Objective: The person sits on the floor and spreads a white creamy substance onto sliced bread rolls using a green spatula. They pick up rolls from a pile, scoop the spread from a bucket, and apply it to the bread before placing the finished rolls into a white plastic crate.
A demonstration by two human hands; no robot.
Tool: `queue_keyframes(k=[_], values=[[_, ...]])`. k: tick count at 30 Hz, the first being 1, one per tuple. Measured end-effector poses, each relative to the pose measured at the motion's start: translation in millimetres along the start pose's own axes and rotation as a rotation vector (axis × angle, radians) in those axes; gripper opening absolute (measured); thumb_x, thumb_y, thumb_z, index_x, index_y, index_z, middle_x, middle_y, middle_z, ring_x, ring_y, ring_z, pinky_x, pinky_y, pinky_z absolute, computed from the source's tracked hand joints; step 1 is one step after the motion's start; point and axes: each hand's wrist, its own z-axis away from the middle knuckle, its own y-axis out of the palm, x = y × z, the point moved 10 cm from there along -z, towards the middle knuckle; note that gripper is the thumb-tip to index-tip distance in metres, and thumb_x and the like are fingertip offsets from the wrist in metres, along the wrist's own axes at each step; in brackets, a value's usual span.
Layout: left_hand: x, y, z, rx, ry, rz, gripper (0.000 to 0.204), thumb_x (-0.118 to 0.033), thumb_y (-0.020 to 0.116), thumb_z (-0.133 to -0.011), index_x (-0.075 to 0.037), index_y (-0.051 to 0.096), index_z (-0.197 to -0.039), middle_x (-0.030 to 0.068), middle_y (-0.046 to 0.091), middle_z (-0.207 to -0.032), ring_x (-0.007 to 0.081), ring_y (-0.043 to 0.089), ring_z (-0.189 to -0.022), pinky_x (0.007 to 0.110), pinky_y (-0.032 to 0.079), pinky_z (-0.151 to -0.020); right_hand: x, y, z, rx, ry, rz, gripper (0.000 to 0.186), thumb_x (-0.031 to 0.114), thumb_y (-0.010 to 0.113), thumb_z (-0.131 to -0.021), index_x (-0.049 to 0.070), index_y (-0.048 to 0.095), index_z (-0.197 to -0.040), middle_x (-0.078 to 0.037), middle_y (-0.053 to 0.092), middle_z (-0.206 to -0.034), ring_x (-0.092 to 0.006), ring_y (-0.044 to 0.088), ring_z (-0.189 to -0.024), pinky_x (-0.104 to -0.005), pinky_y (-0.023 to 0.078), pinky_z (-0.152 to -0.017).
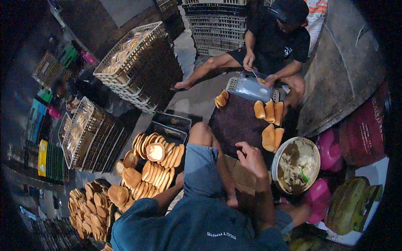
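Observation:
My right hand (251,160) is over the near edge of a dark mat (234,121), its fingers stretched and apart, holding nothing. Golden-brown buns (272,139) lie on the mat's right side, with a few more at its far edge. To the right of that hand stands a round tub (298,159) of pale cream, a green-handled utensil (305,177) stuck in it. My left hand (180,180) is beside my knee, at the right edge of rows of flat round breads (154,178). Its fingers are hidden, so I cannot tell what they hold.
Across the mat a seated co-worker handles something small above a clear plastic box (251,87). Stacked plastic crates (138,71) filled with packaged goods rise at the left. More breads (92,209) are piled at lower left. Pink bags (316,201) lie beside the tub.

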Motion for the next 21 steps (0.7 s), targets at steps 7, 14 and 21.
queue_keyframes(k=[7,14,21], values=[[-18.1,26.9,-39.5,0.035,0.006,-0.121,0.065,-0.056,0.061,-0.085,0.000,0.057,-0.119,0.0248,0.068,-0.099,0.0401,0.066,-0.098,0.045,0.051,-0.085,-27.6,-10.5,-23.9,0.014,0.093,0.060,0.033,0.010,0.065,-0.086,0.006,0.059,-0.118,-0.013,0.059,-0.076,-0.0301,0.060,-0.073,-0.0396,0.048,-0.069],[-16.7,43.0,-82.0,0.032,0.025,-0.257,0.059,-0.051,0.062,-0.086,-0.001,0.057,-0.117,0.0256,0.067,-0.099,0.0406,0.066,-0.096,0.046,0.051,-0.083,-107.4,51.0,-23.3,0.237,0.193,0.009,0.031,0.014,0.066,-0.086,0.006,0.062,-0.116,-0.017,0.064,-0.083,-0.0312,0.065,-0.077,-0.0403,0.050,-0.072],[8.5,66.8,-116.7,0.070,0.117,-0.371,0.052,-0.046,0.062,-0.086,-0.003,0.057,-0.116,0.0264,0.066,-0.098,0.0411,0.066,-0.094,0.047,0.051,-0.082,-142.7,97.9,-19.8,0.441,0.297,0.086,0.034,0.021,0.069,-0.086,0.005,0.064,-0.115,-0.017,0.071,-0.100,-0.0306,0.069,-0.090,-0.0383,0.052,-0.079]])
